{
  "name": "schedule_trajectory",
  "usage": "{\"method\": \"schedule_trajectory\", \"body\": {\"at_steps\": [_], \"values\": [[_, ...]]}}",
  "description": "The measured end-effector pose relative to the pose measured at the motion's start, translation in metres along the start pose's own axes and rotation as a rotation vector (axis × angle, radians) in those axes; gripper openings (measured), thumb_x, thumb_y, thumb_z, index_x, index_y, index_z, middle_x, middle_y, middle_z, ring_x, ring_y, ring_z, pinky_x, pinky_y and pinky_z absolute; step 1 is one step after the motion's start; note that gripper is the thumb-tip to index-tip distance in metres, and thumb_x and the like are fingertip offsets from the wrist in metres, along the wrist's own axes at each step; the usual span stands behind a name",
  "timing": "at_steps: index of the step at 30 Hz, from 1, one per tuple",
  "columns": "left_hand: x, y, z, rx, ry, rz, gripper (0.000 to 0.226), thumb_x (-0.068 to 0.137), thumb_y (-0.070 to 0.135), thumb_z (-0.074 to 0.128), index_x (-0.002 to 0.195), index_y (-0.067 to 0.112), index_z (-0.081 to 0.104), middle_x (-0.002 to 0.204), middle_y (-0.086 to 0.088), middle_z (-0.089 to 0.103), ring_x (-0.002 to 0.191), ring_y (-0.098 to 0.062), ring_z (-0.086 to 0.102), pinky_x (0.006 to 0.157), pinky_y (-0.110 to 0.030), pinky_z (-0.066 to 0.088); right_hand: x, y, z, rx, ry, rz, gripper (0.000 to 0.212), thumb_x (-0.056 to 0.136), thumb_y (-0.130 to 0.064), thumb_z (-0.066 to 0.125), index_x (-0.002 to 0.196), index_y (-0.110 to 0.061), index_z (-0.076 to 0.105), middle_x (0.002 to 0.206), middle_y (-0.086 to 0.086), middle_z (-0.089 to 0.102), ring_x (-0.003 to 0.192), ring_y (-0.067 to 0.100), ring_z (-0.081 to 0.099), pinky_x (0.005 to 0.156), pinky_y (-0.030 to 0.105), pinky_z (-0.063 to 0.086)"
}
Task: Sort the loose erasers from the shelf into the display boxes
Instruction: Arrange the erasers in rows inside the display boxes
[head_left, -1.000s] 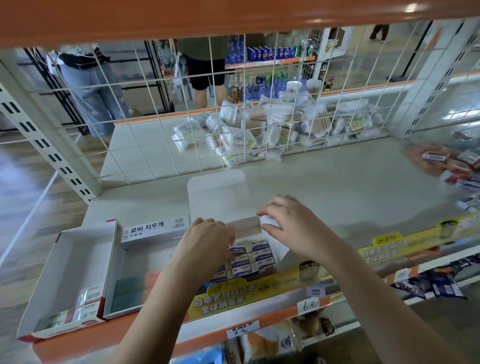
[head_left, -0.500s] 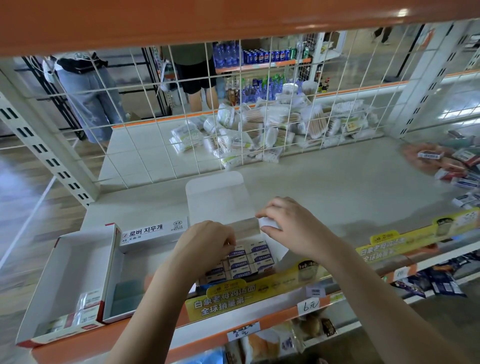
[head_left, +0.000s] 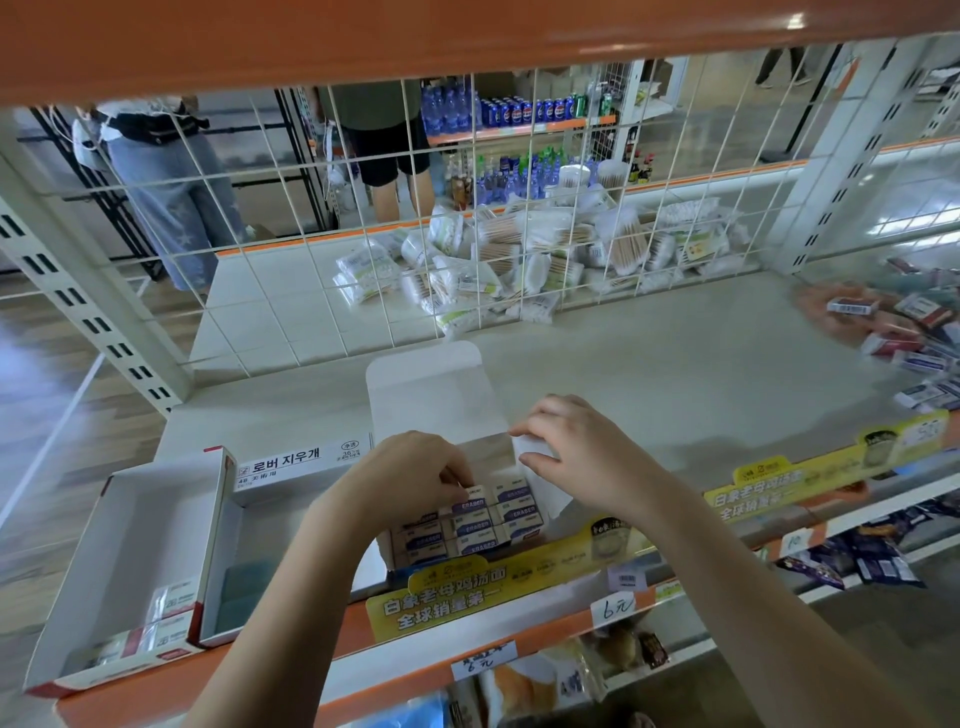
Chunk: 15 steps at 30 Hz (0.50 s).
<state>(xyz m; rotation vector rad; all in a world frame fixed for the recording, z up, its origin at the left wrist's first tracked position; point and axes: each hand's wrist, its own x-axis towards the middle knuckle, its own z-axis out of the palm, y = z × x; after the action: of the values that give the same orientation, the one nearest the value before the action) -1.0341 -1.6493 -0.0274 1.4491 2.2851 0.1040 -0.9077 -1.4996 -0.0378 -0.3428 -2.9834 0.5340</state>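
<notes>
Now the left hand (head_left: 415, 480) pinches an eraser (head_left: 469, 503) into the display box (head_left: 553, 501) at the shelf's (head_left: 649, 364) front edge; the right hand (head_left: 576, 449) curls round, probably, the box's flap. Next, seat it flush.

Your pale shelf (head_left: 675, 374) carries three open display boxes (head_left: 130, 561) at lower left and centre, loose erasers (head_left: 914, 343) at the right edge, and bagged cotton swabs (head_left: 498, 270) behind the wire grid.

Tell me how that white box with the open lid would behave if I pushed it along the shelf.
The box is thin card, so its walls would probably flex. Rows of erasers nearly fill it, so it likely slides rather than tips. The upright lid would probably flop if bumped.
</notes>
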Motion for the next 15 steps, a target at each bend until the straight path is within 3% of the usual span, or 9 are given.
{"method": "schedule_trajectory", "body": {"at_steps": [3,15], "values": [[0.0016,-0.0012,-0.0013,-0.014,0.010,0.003,0.021,0.090,0.026,0.056,0.109,0.026,0.066,0.104,0.013,0.066,0.083,0.002,0.051,0.070,-0.011,0.035,0.0004,0.0001,0.0004,-0.005,0.004,-0.001,0.035,0.095,-0.028,0.049,0.129,-0.019,0.053,0.121,-0.003,0.049,0.119,0.011,0.038,0.095,0.019,0.030],[0.0058,-0.0007,0.0046,0.046,0.009,-0.019,0.017,0.089,0.027,0.058,0.104,0.028,0.064,0.104,0.012,0.067,0.096,-0.006,0.058,0.083,-0.022,0.046,0.0027,0.0034,0.0028,-0.008,0.012,-0.014,0.034,0.095,-0.029,0.049,0.128,-0.020,0.053,0.120,-0.004,0.050,0.118,0.011,0.039,0.093,0.018,0.029]]}}
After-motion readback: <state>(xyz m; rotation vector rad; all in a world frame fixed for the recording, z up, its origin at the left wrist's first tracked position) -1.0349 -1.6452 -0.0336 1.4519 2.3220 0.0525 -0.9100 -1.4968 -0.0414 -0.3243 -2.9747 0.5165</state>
